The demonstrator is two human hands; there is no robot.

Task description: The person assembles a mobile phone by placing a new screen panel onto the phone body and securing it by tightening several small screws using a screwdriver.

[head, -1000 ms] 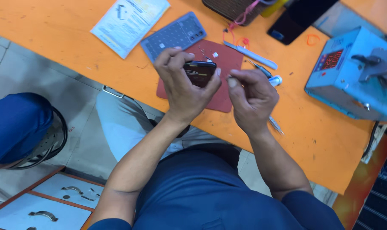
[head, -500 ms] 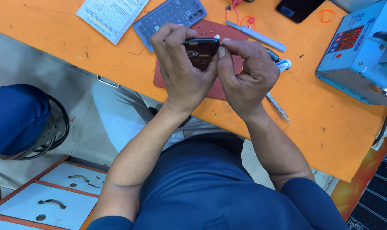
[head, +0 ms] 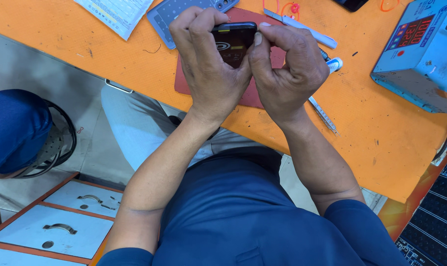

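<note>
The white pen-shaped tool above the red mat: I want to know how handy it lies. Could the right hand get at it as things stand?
Probably yes, once freed. The white pen-shaped tool lies uncovered just beyond the right hand, but both hands now grip the dark phone.

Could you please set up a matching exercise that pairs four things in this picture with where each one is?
Things:
1. black phone
2. red mat
3. blue box with a red display
4. printed paper sheet

Places:
A. far right of the orange table
B. flat on the table under the hands
C. top left of the table
D. held between the left hand and right hand

Pairs: 1-D, 2-B, 3-A, 4-C
</note>
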